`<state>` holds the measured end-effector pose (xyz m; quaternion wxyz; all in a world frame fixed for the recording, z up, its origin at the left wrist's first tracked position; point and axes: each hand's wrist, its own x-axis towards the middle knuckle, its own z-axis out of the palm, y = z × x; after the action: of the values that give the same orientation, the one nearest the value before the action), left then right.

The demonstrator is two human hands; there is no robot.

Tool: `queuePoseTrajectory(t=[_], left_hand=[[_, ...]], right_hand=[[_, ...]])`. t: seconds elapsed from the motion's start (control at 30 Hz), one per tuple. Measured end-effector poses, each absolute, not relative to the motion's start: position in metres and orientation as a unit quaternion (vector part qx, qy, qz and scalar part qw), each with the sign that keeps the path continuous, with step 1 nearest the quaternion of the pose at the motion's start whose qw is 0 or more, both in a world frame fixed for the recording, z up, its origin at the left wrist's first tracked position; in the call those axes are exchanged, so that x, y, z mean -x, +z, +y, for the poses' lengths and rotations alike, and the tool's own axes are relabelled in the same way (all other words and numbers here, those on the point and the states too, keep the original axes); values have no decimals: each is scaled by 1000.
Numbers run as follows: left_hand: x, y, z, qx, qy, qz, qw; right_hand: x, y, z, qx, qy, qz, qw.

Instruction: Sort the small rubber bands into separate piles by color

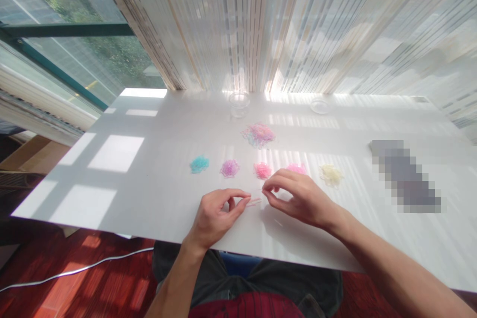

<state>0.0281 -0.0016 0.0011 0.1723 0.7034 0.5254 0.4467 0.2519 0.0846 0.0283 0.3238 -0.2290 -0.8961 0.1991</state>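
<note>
Over the table's near side my left hand (pixel 219 211) is closed in a pinch, with a pale pink rubber band (pixel 255 202) sticking out from its fingertips. Just to the right, my right hand (pixel 294 196) has thumb and forefinger pressed together; what sits in that pinch is too small to make out. Beyond the hands runs a row of small rubber band piles: teal (pixel 199 164), purple (pixel 230 168), coral (pixel 263 170), pink (pixel 297 168) and pale yellow (pixel 331 175). My right hand partly covers the pink pile. A larger mixed-colour pile (pixel 259 135) lies behind the row.
A clear round container (pixel 239 103) stands at the back of the white table (pixel 156 198), and a clear lid (pixel 320 106) lies to its right. A blurred-out dark oblong thing (pixel 406 176) is on the right. Curtains (pixel 257 25) hang along the far edge.
</note>
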Motion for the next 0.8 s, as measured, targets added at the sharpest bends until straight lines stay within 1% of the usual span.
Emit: queuePoseTrajectory(t=[0.1,0.23,0.5,0.8], left_hand=[[-29,2,-2,-703,441,530,174],[-29,3,-1,-711,435,525,172],[-29,2,-1,-722,429,519,163],[-29,3,0,-729,427,512,159]], right_hand=[[-258,33,90,294,160,-875,349],[-263,30,96,353,128,-860,345],[-254,10,93,363,60,-879,302],[-254,9,93,366,47,-881,298]])
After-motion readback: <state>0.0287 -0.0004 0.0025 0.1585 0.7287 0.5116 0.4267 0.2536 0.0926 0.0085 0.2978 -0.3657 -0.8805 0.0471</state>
